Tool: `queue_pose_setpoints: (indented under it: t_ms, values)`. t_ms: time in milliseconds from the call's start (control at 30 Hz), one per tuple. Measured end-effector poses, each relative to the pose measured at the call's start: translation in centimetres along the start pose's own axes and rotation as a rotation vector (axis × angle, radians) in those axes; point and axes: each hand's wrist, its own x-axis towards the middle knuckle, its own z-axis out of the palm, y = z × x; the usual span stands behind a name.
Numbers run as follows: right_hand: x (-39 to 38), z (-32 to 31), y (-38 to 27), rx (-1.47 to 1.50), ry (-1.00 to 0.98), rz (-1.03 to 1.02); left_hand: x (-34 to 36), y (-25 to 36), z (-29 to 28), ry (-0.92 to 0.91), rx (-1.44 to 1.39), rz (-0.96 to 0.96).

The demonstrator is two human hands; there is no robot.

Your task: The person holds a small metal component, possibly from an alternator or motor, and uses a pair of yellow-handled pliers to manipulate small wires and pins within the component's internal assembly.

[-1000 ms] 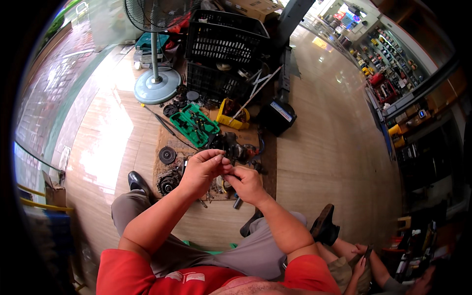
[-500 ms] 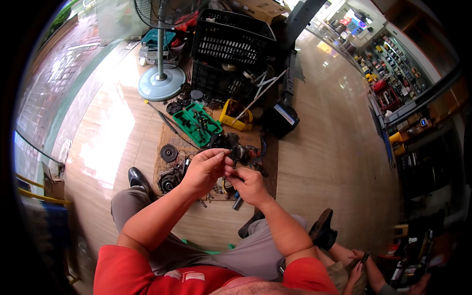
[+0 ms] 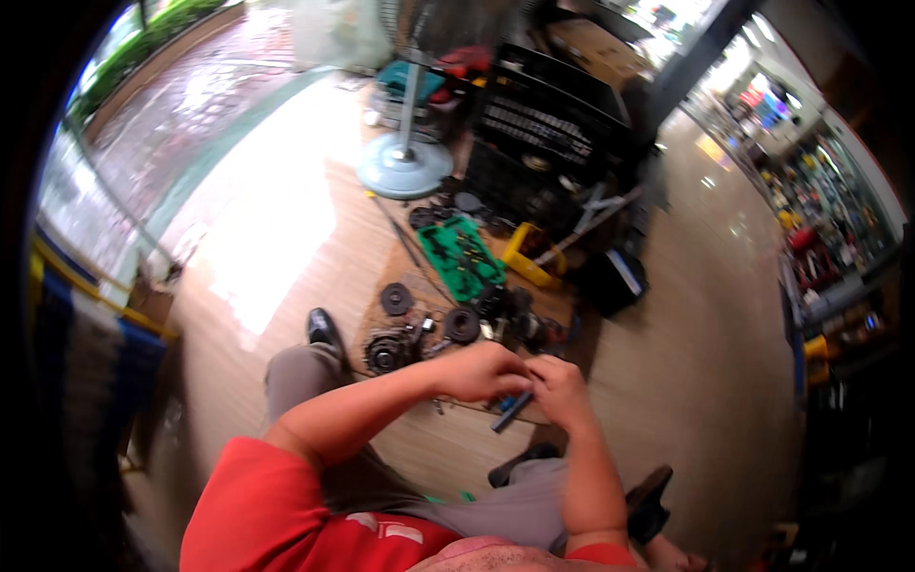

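Note:
My left hand (image 3: 484,372) and my right hand (image 3: 562,391) meet above the cardboard mat (image 3: 410,276), fingers pinched together on something small that I cannot make out. Just below them is a grey cylindrical piece (image 3: 511,410). Around them on the mat are a round dark disc (image 3: 396,298), a dark toothed metal assembly (image 3: 386,355), a dark ring (image 3: 461,325), an open green tool case (image 3: 457,259) and a yellow bin (image 3: 534,267). The picture is blurred.
Behind the mat stand a fan with a pale blue base (image 3: 403,173), black crates (image 3: 534,114) and a black box (image 3: 615,284). A yellow rail (image 3: 100,286) is at left, stocked shelves (image 3: 815,200) at right. Another person's leg and shoe (image 3: 648,500) show lower right.
The view has swung, so the scene sits further right and is smeared. My hands have moved lower and right relative to the parts, with my left hand turned more sideways.

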Motion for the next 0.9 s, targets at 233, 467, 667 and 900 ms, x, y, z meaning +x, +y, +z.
queue_pose_setpoints:
  t_ms: [233, 467, 667, 900]
  values:
    - [0.0, 0.5, 0.0, -0.028, 0.071, 0.041, -0.1, -0.8, 1.1, 0.018, 0.233, 0.054]
    - [0.3, 0.5, -0.1, 0.012, 0.18, 0.022, 0.2, -1.0, 1.4, 0.137, 0.212, 0.001]
    - [0.4, 0.7, -0.3, 0.037, 0.254, 0.002, 0.6, -1.7, 1.9, 0.299, 0.176, -0.02]
    - [0.2, 1.9, -0.3, 0.186, 0.277, 0.061, 1.4, -2.4, 2.5, 0.444, -0.487, 0.015]
